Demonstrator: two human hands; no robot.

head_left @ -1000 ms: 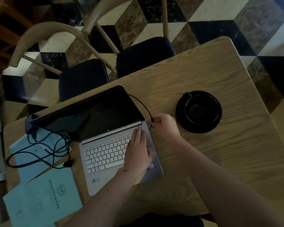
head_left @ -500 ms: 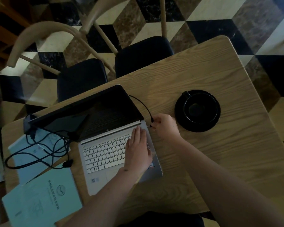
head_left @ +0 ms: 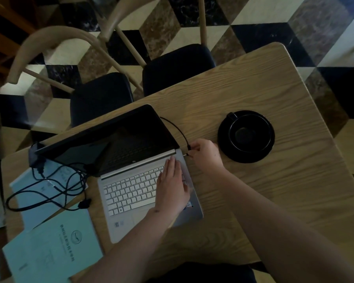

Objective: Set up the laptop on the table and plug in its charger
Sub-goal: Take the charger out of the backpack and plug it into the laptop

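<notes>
Laptop (head_left: 131, 170) sits open, screen dark, near the left of the wooden surface (head_left: 274, 190); left hand (head_left: 172, 186) lies flat, fingers straight, on the right of the keyboard, steadying the base. Right hand (head_left: 204, 154) pinches the charger plug (head_left: 187, 154) just beside the laptop's right edge, cable (head_left: 178, 129) looping behind the lid. Plug-in step seems under way; next it calls for lining the tip with the port and pushing left — whether it is seated, cannot tell.

Silver laptop (head_left: 143, 180) open on table; charger plug (head_left: 186, 154) at right edge.
</notes>
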